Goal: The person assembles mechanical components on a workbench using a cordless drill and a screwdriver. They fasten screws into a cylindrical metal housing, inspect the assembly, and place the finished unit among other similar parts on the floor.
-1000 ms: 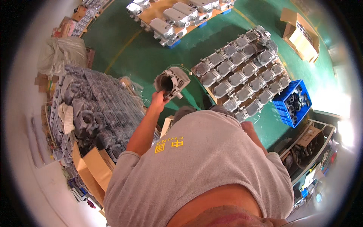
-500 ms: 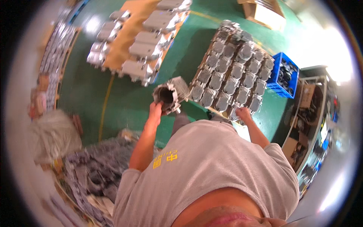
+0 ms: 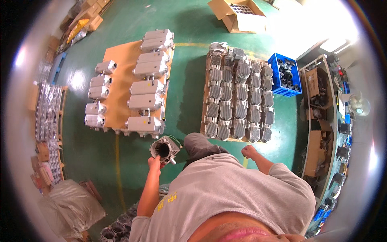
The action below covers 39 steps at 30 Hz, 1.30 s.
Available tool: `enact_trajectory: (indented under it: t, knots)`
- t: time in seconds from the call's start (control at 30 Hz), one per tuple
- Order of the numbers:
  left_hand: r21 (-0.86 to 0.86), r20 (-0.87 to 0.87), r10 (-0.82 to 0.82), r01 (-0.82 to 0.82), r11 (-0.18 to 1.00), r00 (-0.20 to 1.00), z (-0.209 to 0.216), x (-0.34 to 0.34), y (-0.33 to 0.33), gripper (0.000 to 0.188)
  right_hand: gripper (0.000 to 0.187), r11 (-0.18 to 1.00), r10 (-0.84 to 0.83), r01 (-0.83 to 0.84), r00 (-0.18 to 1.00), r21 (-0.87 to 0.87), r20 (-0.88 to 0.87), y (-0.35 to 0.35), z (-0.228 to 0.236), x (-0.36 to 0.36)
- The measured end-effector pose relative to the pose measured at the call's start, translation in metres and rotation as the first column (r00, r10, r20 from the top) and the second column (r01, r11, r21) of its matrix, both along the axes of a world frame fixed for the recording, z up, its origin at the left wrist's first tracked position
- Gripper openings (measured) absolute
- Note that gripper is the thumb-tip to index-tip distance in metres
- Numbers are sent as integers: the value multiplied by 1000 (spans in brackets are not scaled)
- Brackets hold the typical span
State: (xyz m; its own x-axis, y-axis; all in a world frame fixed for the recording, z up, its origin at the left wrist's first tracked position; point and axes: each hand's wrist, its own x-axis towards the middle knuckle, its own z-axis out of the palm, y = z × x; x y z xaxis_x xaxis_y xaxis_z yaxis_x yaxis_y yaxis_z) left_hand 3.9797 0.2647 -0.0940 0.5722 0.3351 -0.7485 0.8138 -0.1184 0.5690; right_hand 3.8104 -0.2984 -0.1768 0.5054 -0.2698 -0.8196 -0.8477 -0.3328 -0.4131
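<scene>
My left hand (image 3: 154, 162) grips the rim of a grey cast-metal motor housing (image 3: 171, 148), its round bore tipped up toward me and a thin pale green wire looping along its far edge. The fingers go partly into the bore, where their tips are hidden. My right hand (image 3: 249, 151) hangs in the air with curled fingers and nothing visible in it. Just beyond it stands a pallet (image 3: 242, 141) packed with rows of finned grey metal housings (image 3: 239, 109). To the left, silvery cylindrical housings (image 3: 144, 102) lie in two columns on a brown board (image 3: 119, 66).
A blue crate (image 3: 297, 92) of black round parts stands right of the packed pallet. An open cardboard box (image 3: 246, 23) sits beyond it. Shelving (image 3: 322, 60) runs along the right. A plastic-wrapped bundle (image 3: 74, 205) and a stacked pallet (image 3: 50, 117) stand left. Green floor separates the two pallets.
My view has swung, and I have moved back from the packed pallet. My right hand has come off its near housings. The left hand still carries the motor housing, now nearer the silvery ones.
</scene>
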Motion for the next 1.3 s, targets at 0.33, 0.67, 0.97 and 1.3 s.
enact_trajectory:
  t: [0.33, 0.67, 0.97, 1.3]
  knots:
    - [-2, -9, -111, 111, 994, 994, 19, 144, 8, 19, 26, 994, -87, 91, 994, 60, -61, 34, -31, 79]
    - [-39, -31, -258, 257, 966, 966, -9, 392, -73, 21, 25, 938, -342, 346, 936, 33, -86, 20, -52, 219]
    - [-18, 29, -424, 424, 905, 905, -17, 625, -192, 25, 27, 812, -581, 581, 800, 50, 146, -21, -14, 350]
    - [-4, -31, -678, 678, 735, 735, -35, 817, -316, 20, 21, 645, -763, 764, 645, 4, -29, 8, 24, 460]
